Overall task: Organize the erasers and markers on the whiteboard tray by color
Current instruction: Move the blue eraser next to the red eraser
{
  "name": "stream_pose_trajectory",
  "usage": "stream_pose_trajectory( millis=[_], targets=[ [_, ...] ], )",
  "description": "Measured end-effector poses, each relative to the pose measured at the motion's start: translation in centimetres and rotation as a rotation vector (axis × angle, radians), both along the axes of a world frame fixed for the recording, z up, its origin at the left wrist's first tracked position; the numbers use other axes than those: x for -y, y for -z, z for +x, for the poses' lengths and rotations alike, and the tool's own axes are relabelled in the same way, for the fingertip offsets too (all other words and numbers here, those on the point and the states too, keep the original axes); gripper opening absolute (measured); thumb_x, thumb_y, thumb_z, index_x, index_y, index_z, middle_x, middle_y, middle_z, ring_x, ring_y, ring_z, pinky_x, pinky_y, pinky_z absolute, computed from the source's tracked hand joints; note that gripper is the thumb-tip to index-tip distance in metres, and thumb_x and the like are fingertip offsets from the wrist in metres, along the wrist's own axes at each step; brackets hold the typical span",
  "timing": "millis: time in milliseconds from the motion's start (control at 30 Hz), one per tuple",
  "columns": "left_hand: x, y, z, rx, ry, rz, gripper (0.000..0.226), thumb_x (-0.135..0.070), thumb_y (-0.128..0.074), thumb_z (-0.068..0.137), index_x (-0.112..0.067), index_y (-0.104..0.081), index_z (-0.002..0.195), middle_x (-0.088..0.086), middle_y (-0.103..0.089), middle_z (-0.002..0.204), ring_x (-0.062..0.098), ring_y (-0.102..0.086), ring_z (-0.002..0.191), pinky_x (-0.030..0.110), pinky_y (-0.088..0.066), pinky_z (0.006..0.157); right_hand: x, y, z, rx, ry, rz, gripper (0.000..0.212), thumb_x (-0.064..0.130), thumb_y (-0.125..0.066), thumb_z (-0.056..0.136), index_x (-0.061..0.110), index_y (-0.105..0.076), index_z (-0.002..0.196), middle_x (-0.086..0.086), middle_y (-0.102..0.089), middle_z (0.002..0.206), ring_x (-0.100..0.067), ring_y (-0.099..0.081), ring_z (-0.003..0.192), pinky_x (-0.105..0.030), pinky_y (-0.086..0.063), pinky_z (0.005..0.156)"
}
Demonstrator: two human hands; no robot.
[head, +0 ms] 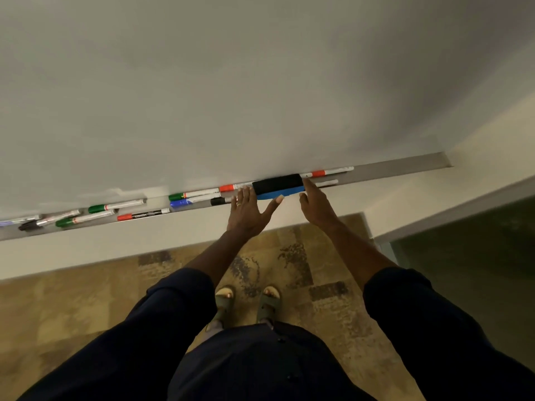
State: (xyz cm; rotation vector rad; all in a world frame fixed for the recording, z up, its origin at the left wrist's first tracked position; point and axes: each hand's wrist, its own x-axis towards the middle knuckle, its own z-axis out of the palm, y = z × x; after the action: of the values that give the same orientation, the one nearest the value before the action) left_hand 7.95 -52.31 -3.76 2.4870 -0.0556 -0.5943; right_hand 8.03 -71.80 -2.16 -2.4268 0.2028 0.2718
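Your left hand (246, 211) is spread flat, thumb touching the blue edge of the eraser (279, 185); your right hand (315, 205) is open too, a fingertip at its other end — neither grips it. It lies in the tray (405, 167) among scattered markers (197, 194).

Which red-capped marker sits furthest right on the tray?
The red-capped marker against the board, just right of the black-and-blue eraser. The other red-capped ones lie left of the eraser: one beside it, another with a black barrel further left.
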Motion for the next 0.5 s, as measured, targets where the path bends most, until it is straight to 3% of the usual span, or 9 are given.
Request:
stream_pose_trajectory(
  millis=[200, 333, 500],
  targets=[
    [0.7, 0.5, 0.0, 0.033, -0.119, -0.266, 0.088, -0.073, -0.044, 0.096, -0.02, -0.025, 0.163, 0.005, -0.03, 0.169, 0.026, -0.021, 0.159, 0.055, -0.026, 0.127, -0.1, 0.9, 1.6, -0.013, 0.263, 0.215, 0.047, 0.006, -0.047, 0.103, 0.007, -0.042, 0.149, -0.014, -0.05, 0.15, -0.031, -0.047, 0.14, -0.037, -0.038, 0.115],
    [1.1, 0.6, -0.7, 0.139, -0.161, -0.337, 0.079, -0.054, -0.061, 0.097, -0.018, -0.03, 0.16, 0.007, -0.048, 0.159, 0.026, -0.044, 0.147, 0.049, -0.042, 0.118, -0.5, 1.2, 2.3, -0.013, 0.413, 0.396, 0.048, 0.005, -0.06, 0.097, 0.009, -0.05, 0.144, -0.011, -0.057, 0.143, -0.028, -0.055, 0.132, -0.035, -0.046, 0.11],
    [1.0, 0.6, -1.0, 0.24, -0.276, -0.373, 0.067, -0.03, -0.064, 0.101, -0.011, -0.034, 0.157, 0.012, -0.056, 0.15, 0.027, -0.054, 0.138, 0.044, -0.047, 0.115, -1.0, 1.5, 2.0, 0.054, 0.492, 0.521, 0.047, 0.008, -0.072, 0.09, 0.008, -0.059, 0.135, -0.01, -0.066, 0.132, -0.024, -0.064, 0.12, -0.024, -0.05, 0.096]
  ],
)
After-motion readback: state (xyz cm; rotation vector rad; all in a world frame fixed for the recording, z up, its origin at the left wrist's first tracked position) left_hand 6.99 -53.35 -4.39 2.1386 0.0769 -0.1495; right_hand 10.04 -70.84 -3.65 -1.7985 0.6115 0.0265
